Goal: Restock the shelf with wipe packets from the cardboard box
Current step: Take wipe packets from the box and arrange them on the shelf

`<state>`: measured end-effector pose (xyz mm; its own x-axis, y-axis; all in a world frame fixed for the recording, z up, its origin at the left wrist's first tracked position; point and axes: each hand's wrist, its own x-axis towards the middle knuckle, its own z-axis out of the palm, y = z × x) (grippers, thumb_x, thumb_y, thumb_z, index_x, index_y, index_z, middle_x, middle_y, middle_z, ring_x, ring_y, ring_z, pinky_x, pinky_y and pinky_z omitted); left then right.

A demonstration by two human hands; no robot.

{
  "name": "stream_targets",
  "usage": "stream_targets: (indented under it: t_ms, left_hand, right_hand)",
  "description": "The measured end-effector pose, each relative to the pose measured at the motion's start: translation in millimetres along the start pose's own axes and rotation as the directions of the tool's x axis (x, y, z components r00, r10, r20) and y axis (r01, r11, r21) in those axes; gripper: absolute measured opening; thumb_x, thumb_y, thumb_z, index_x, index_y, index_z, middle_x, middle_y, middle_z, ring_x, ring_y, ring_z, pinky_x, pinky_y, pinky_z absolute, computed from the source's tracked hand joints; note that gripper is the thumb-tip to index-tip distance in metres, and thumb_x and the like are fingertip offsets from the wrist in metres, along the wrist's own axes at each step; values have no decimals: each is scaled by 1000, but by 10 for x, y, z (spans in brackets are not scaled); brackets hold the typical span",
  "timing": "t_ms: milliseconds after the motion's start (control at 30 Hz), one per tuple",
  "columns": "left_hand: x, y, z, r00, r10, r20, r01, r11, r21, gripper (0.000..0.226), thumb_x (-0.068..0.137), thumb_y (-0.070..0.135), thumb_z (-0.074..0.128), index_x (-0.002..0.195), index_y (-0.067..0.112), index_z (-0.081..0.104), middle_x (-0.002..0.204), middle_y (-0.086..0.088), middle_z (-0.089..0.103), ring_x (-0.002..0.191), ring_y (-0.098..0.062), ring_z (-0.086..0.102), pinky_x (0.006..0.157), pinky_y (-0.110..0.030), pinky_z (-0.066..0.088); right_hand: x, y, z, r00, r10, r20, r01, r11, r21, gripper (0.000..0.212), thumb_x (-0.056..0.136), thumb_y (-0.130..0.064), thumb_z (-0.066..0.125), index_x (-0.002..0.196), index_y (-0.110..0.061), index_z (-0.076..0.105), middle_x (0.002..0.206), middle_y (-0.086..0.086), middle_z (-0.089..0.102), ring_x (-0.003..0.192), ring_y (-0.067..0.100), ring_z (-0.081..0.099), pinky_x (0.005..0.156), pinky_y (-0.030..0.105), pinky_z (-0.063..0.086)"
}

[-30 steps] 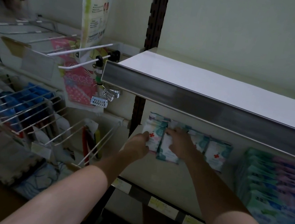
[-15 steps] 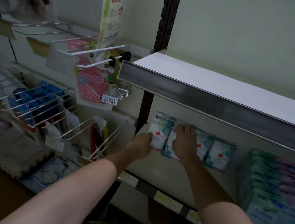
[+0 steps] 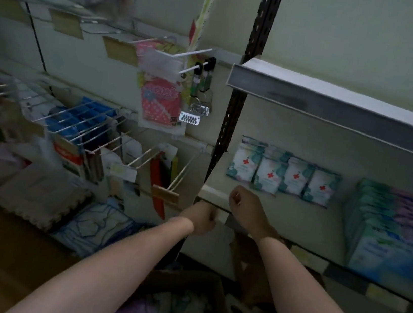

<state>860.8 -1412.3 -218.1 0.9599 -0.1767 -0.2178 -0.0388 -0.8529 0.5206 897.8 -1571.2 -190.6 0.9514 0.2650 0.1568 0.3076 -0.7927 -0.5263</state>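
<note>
Both hands hang empty at the shelf (image 3: pixel 219 176) lip: left hand (image 3: pixel 200 219) and right hand (image 3: pixel 247 206) loosely curled. Four wipe packets (image 3: pixel 283 176) stand in a row at the back; the cardboard box (image 3: pixel 215 294) sits below.

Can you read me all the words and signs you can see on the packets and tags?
No words can be read; the picture is too blurred.
Red cross sign: on each wipe packet in the shelf row.
Pink strawberry bag: print blurred.
Shelf-edge price tags: blurred.
Stacked packs: blurred.
</note>
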Motion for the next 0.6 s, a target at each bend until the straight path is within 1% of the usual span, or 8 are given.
stream_targets:
  t_ms: [67, 133, 200, 267, 367, 500, 567, 600]
  left_hand:
    - [-206, -264, 188, 996, -51, 76, 52, 999, -3, 14, 92, 25, 53, 85, 15, 60, 102, -11, 67, 93, -27, 63, 81, -35, 53]
    - [-397, -520, 342, 987, -107, 123, 109, 994, -16, 16, 92, 25, 53, 98, 14, 64, 103, -9, 66, 92, -26, 63, 82, -39, 55]
    - [-580, -759, 498, 977, -153, 147, 159, 987, -30, 19, 92, 26, 53, 104, 16, 64, 103, -7, 65, 90, -23, 62, 79, -37, 55]
    - [-762, -950, 672, 958, -214, 192, 226, 973, -42, 18, 92, 25, 51, 105, 17, 62, 103, -7, 64, 89, -22, 60, 75, -33, 52]
    - [-1009, -1160, 933, 928, -283, 242, 305, 951, -57, 31, 88, 24, 53, 118, 18, 60, 113, -8, 63, 97, -25, 61, 83, -33, 51]
    - [-1257, -1313, 1193, 898, -346, 272, 389, 913, -123, 51, 90, 24, 52, 140, 20, 44, 133, -10, 53, 113, -28, 57, 94, -35, 50]
    - [-1331, -1360, 1303, 894, -348, 283, 385, 919, -87, 51, 91, 26, 54, 140, 19, 45, 137, -11, 51, 115, -29, 56, 93, -35, 51]
    - [-1376, -1371, 1341, 891, -345, 294, 380, 922, -71, 47, 91, 28, 54, 137, 20, 48, 134, -10, 54, 111, -29, 58, 90, -35, 52]
  right_hand:
    - [-258, -81, 212, 998, 50, 40, -50, 999, 7, 8, 91, -17, 57, 84, -16, 57, 81, 2, 62, 74, 17, 57, 67, 31, 46]
    - [-517, -117, 444, 988, 104, 114, -102, 994, -23, 10, 94, -23, 56, 85, -20, 56, 84, -1, 61, 78, 17, 57, 67, 29, 41]
    - [-781, -127, 703, 963, 173, 205, -162, 984, -69, 10, 96, -26, 53, 87, -23, 56, 87, -2, 59, 84, 18, 59, 69, 29, 42]
    - [-1051, -107, 949, 929, 246, 276, -229, 969, -95, 9, 95, -26, 54, 92, -20, 60, 93, 1, 62, 88, 20, 59, 72, 29, 45]
    - [-1424, -77, 1219, 871, 331, 363, -307, 944, -124, 10, 94, -24, 54, 95, -18, 62, 97, 4, 64, 89, 21, 58, 75, 28, 44]
    - [-1759, -6, 1469, 776, 427, 464, -393, 903, -173, 5, 94, -23, 52, 93, -23, 56, 96, 2, 62, 86, 21, 56, 73, 26, 42]
    - [-1915, 49, 1581, 749, 464, 474, -442, 882, -164, 4, 94, -25, 52, 94, -24, 56, 96, 2, 62, 84, 20, 56, 75, 27, 46]
    - [-1993, 76, 1638, 743, 478, 468, -466, 872, -150, 7, 95, -26, 51, 97, -25, 58, 99, 3, 63, 86, 20, 57, 78, 28, 47]
